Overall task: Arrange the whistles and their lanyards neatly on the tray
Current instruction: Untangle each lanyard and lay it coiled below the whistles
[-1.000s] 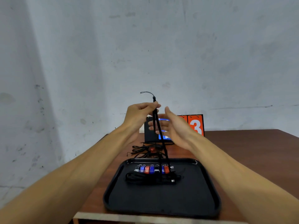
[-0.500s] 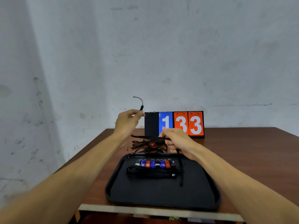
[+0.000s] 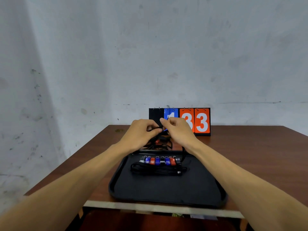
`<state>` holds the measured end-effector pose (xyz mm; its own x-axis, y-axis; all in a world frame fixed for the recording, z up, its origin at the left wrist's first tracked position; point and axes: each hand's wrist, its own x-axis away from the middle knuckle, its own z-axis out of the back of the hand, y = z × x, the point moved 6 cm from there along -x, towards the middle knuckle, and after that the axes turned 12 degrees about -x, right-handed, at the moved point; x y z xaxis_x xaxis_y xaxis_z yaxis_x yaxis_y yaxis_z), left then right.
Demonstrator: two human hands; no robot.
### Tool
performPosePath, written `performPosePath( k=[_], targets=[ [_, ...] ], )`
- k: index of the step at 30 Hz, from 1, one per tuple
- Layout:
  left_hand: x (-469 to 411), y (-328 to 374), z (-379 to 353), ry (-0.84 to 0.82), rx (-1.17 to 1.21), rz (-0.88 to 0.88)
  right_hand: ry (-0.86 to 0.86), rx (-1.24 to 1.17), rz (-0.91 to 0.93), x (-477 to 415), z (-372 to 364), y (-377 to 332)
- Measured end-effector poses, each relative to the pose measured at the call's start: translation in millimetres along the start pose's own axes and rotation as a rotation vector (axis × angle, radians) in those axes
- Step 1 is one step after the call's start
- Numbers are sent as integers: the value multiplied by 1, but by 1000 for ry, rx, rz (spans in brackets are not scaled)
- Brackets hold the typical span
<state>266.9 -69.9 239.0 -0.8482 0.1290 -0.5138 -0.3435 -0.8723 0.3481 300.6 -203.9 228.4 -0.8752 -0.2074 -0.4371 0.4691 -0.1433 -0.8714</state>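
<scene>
Lanyard (image 3: 183,153) pinched by you: left hand (image 3: 141,133) fingers curl on it, right hand (image 3: 178,130) fingers too. Whistles (image 3: 160,160) sit in row on tray (image 3: 115,182).

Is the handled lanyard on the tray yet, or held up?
Held up: left hand and right hand pinch the lanyard beyond the tray.

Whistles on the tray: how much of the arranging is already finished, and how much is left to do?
Done: a row of blue and red whistles lies on the black tray, lanyards bundled in front. In hand: left hand and right hand pinch one black lanyard, its cord hanging toward the row's right end. Left: a tangled pile with a red whistle lies on the table behind the tray.
</scene>
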Motion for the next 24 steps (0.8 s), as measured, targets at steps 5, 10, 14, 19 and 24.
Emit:
performPosePath(
  k=[5, 10, 14, 19, 24],
  targets=[
    [10, -27, -8, 51, 77, 101, -41, -120, -115, 10, -4, 17],
    [29, -48, -17, 104, 505, 255, -28, -266, -264, 20, -7, 49],
    [48, -79, -41, -33, 737, 369, -61, -235, -311, 30, -8, 75],
    [66, -104, -64, -194, 868, 419, -101, 49, -166, 36, -8, 91],
    [71, -112, -73, -258, 588, 336, -184, 212, -124, 49, -9, 116]
  ],
)
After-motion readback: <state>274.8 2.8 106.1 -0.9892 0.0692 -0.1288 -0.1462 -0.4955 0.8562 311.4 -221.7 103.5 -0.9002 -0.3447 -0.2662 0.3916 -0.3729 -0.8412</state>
